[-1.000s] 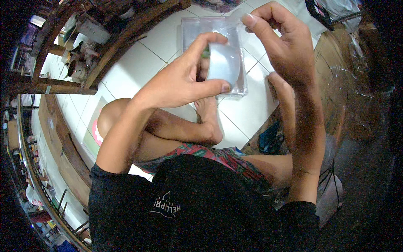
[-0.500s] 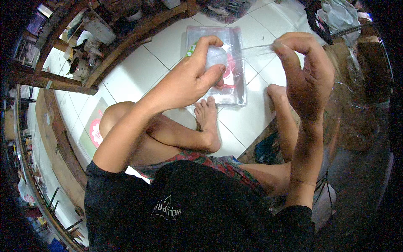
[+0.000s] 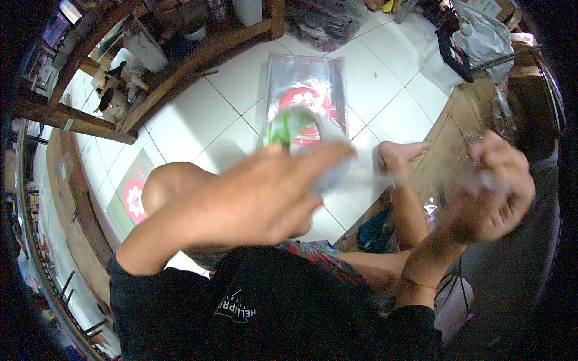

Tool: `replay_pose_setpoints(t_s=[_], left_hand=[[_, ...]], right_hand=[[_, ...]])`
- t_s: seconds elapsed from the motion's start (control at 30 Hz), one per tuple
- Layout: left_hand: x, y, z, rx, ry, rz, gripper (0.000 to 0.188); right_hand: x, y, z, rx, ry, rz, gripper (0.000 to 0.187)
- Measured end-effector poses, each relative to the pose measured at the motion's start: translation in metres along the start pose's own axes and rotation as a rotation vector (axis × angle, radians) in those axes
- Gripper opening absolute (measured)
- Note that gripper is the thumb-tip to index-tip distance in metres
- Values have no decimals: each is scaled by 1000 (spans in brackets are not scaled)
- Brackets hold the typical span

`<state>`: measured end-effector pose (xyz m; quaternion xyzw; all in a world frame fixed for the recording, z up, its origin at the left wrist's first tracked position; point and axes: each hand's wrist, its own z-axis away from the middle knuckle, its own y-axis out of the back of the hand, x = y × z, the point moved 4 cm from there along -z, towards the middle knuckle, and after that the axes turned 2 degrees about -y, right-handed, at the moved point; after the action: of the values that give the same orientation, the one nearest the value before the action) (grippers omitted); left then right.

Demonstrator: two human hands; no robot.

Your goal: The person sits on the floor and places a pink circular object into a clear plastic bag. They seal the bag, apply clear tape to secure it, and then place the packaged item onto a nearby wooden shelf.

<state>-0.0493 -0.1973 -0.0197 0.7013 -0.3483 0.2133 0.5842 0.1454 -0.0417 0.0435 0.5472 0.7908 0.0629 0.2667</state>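
Since half a second earlier, the right hand (image 3: 497,192) had swung toward five o'clock, its blurred grip pinched narrow on a clear strip (image 3: 400,178). That ran to the tape roll (image 3: 332,177), clasped in the left hand (image 3: 265,195) at two o'clock. Clear packets (image 3: 306,69) lay on the floor (image 3: 385,90) toward twelve.

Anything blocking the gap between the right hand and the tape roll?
Nothing visible blocks it. Only a blurred clear strip spans from the tape roll, in the left hand, to the right hand.
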Motion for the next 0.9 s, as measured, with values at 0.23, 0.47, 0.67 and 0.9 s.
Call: replay_pose_setpoints(t_s=[0.23,0.47,0.67,0.9], left_hand=[[7,5,9,-55,312,18,45],[71,19,14,-282,197,-336,46],[70,19,25,-7,151,-180,48],[102,28,32,123,390,303,27]], right_hand=[[-34,40,20,23,99,43,25],[-66,85,41,358,206,-182,22],[-76,77,29,556,157,502,2],[-75,108,28,769,205,-254,9]])
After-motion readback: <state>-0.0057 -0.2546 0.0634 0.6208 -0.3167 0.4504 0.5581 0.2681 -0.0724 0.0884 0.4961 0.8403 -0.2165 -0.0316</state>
